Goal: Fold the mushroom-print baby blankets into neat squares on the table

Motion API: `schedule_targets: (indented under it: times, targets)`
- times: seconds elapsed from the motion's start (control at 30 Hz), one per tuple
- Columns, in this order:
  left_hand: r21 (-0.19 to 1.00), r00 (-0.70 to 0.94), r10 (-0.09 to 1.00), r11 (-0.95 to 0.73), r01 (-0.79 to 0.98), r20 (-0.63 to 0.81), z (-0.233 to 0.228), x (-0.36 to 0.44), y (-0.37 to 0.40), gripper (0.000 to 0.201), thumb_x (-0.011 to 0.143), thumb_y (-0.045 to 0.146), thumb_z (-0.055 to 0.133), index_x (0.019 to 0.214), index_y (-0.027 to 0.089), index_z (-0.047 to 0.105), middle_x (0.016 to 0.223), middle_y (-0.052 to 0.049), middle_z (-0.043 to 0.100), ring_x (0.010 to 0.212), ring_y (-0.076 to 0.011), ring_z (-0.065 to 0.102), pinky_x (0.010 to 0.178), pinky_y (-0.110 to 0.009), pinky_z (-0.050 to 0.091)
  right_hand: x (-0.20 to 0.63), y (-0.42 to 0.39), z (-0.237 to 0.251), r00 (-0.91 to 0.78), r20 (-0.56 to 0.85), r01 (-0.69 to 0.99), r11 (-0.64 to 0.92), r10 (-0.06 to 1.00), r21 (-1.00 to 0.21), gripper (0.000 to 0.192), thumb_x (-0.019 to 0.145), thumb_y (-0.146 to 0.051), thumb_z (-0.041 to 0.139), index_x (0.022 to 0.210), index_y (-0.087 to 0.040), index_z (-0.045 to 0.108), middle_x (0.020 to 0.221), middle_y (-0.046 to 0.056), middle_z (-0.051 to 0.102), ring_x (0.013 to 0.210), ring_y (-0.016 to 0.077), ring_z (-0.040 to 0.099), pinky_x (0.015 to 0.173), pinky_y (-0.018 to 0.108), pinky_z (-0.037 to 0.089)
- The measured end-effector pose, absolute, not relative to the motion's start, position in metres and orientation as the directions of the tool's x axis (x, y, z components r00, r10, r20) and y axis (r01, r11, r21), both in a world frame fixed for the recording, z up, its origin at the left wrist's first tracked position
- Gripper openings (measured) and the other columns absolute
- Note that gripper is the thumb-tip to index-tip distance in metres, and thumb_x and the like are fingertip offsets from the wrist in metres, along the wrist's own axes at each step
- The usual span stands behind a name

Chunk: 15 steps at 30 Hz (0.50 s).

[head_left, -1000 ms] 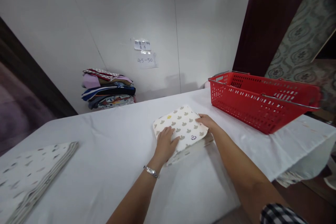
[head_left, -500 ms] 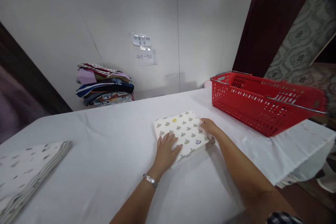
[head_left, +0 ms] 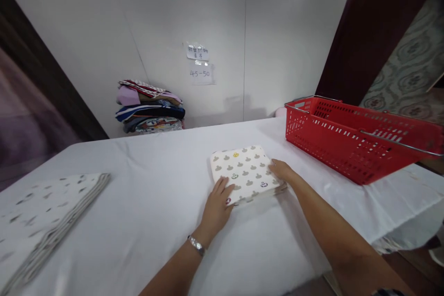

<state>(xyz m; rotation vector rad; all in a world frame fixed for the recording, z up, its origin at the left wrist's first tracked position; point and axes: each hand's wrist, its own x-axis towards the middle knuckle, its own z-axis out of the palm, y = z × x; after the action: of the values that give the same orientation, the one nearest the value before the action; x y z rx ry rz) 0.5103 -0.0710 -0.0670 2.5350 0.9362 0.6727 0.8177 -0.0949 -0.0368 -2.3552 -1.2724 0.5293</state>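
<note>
A folded white cloth (head_left: 248, 169) with a grey mushroom-like print and a few coloured motifs lies on the white-covered table (head_left: 156, 203). Against its near left edge rests my left hand (head_left: 217, 201), fingers stretched out over the corner and a silver bracelet on the wrist. My right hand (head_left: 280, 169) grips the cloth's right edge, with most of its fingertips hidden. Layered folds show along the cloth's near right side.
A red perforated basket (head_left: 333, 143) with metal handles stands at the right. Another folded printed cloth (head_left: 52, 212) lies at the left. Folded clothes are stacked (head_left: 151, 108) by the wall, below paper signs (head_left: 202, 74).
My left hand has drawn back from the cloth's top towards its near left edge, uncovering more of the print. My right hand stays at the right edge. The view has shifted slightly left.
</note>
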Motion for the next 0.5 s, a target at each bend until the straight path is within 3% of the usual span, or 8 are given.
schedule_targets:
  times: [0.07, 0.13, 0.23, 0.33, 0.4, 0.5]
  targets:
    - [0.445, 0.637, 0.694, -0.712, 0.542, 0.335, -0.063, 0.496, -0.052, 0.052, 0.073, 0.006, 0.050, 0.122, 0.022, 0.057, 0.144, -0.004, 0.041, 0.138, -0.0243, 0.026, 0.112, -0.043, 0.030, 0.799, -0.108, -0.036, 0.489, -0.147, 0.700, -0.488, 0.860, -0.522, 0.040, 0.078, -0.024, 0.054, 0.116, -0.014, 0.057, 0.100, 0.012, 0.067, 0.090, 0.0257, 0.061, 0.076, 0.031, 0.043]
    - [0.441, 0.561, 0.756, -0.653, 0.616, 0.337, -0.056, 0.478, -0.032, 0.050, 0.073, 0.004, 0.046, 0.118, 0.022, 0.060, 0.137, -0.005, 0.049, 0.133, -0.0268, 0.035, 0.110, -0.047, 0.032, 0.776, -0.124, -0.039, 0.438, -0.174, 0.698, -0.456, 0.882, -0.552, 0.058, 0.080, -0.029, 0.053, 0.135, -0.015, 0.040, 0.100, 0.012, 0.067, 0.084, 0.0232, 0.063, 0.070, 0.029, 0.044]
    - [0.459, 0.501, 0.805, -0.593, 0.662, 0.317, -0.045, 0.461, -0.015, 0.048, 0.075, 0.006, 0.042, 0.118, 0.018, 0.061, 0.132, -0.006, 0.054, 0.125, -0.0283, 0.045, 0.106, -0.048, 0.038, 0.750, -0.148, -0.040, 0.373, -0.207, 0.714, -0.422, 0.904, -0.558, 0.077, 0.083, -0.042, 0.052, 0.146, -0.016, 0.016, 0.102, 0.011, 0.067, 0.084, 0.0230, 0.063, 0.068, 0.029, 0.044]
    - [0.452, 0.536, 0.777, -0.629, 0.633, 0.330, -0.039, 0.462, -0.020, 0.049, 0.073, 0.005, 0.042, 0.115, 0.018, 0.062, 0.133, -0.005, 0.052, 0.126, -0.0257, 0.044, 0.108, -0.047, 0.035, 0.748, -0.160, -0.028, 0.422, -0.161, 0.800, -0.450, 0.892, -0.397, 0.080, 0.083, -0.050, 0.051, 0.146, -0.012, 0.018, 0.106, 0.016, 0.065, 0.093, 0.0283, 0.062, 0.074, 0.034, 0.044]
    - [0.446, 0.573, 0.750, -0.660, 0.605, 0.331, -0.037, 0.472, -0.034, 0.051, 0.073, 0.005, 0.041, 0.117, 0.021, 0.060, 0.135, -0.003, 0.051, 0.129, -0.0229, 0.041, 0.111, -0.048, 0.028, 0.756, -0.156, -0.013, 0.454, -0.064, 0.846, -0.452, 0.889, -0.284, 0.072, 0.087, -0.049, 0.046, 0.143, -0.010, 0.026, 0.105, 0.018, 0.065, 0.097, 0.0298, 0.060, 0.077, 0.036, 0.043]
    - [0.446, 0.621, 0.718, -0.689, 0.571, 0.314, -0.033, 0.491, -0.055, 0.045, 0.081, 0.012, 0.040, 0.122, 0.024, 0.056, 0.137, -0.002, 0.049, 0.132, -0.0204, 0.036, 0.114, -0.051, 0.018, 0.764, -0.133, 0.009, 0.366, 0.119, 0.913, -0.331, 0.923, -0.240, 0.052, 0.091, -0.041, 0.040, 0.136, -0.013, 0.041, 0.109, 0.014, 0.063, 0.103, 0.0260, 0.058, 0.084, 0.035, 0.042]
